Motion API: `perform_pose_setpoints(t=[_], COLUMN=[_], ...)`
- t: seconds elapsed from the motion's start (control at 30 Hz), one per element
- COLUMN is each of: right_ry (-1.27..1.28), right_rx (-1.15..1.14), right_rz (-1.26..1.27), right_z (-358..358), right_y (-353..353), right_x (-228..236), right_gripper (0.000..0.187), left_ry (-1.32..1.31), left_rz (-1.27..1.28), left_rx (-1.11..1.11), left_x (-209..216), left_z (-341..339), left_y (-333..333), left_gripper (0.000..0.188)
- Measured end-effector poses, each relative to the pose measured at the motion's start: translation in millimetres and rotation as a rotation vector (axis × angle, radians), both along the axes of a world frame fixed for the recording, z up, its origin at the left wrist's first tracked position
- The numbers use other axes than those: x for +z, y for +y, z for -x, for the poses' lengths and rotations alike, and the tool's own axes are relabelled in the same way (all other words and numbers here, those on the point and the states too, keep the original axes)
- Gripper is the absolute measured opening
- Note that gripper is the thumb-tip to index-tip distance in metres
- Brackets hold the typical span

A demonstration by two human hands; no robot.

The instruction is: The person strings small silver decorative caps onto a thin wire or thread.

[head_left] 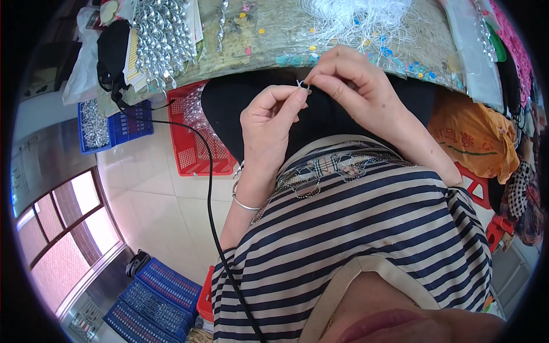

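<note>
Just off the near edge of the table (269,34), my two hands meet over my lap, fingertips almost touching. My left hand (266,121) pinches a small, thin white thread-like piece (300,84) between thumb and forefinger. From the other side, my right hand (366,88) also closes thumb and forefinger on it; the exact shape there is too small to tell. Beyond the right hand lies a loose heap of white threads (360,20). Shiny silver twisted strips (163,46) hang over the table edge at the left, and one separate silver twist (222,26) lies beside them.
A black cable (210,177) runs down past my left arm. On the floor at left are a red basket (182,151) and a blue basket (132,123). Blue crates (154,303) stand lower left. An orange bag (477,134) is at right. Small coloured flecks dot the table.
</note>
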State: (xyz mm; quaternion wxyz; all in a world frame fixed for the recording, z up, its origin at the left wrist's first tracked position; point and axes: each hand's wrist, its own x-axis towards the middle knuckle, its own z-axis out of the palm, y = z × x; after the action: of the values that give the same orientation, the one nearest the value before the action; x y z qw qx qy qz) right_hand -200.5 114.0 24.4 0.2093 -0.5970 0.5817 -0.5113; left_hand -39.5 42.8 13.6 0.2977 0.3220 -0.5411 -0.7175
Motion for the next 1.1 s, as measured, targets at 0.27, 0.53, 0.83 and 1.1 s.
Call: perform_pose_setpoints(t=[0.27, 0.53, 0.83, 1.1], right_ry=[0.161, 0.290, 0.178, -0.630], right_rx=[-0.027, -0.062, -0.095, 0.100], right_rz=[-0.030, 0.022, -0.061, -0.316], right_z=[-4.8, -5.6, -12.5, -10.1], right_y=[5.5, 1.3, 2.5, 2.1], right_x=[4.1, 4.3, 4.7, -3.8], right_gripper=[0.009, 0.011, 0.007, 0.006], left_ry=[-0.058, -0.093, -0.127, -0.011], left_rz=[0.184, 0.608, -0.006, -0.095], left_rx=[-0.036, 0.019, 0.035, 0.010], left_x=[-4.4, -10.5, 1.7, 2.2], left_z=[-1.3, 0.6, -1.5, -6.0], left_y=[0.4, -0.3, 3.8, 0.5], left_gripper=[0.009, 0.009, 0.010, 0.013])
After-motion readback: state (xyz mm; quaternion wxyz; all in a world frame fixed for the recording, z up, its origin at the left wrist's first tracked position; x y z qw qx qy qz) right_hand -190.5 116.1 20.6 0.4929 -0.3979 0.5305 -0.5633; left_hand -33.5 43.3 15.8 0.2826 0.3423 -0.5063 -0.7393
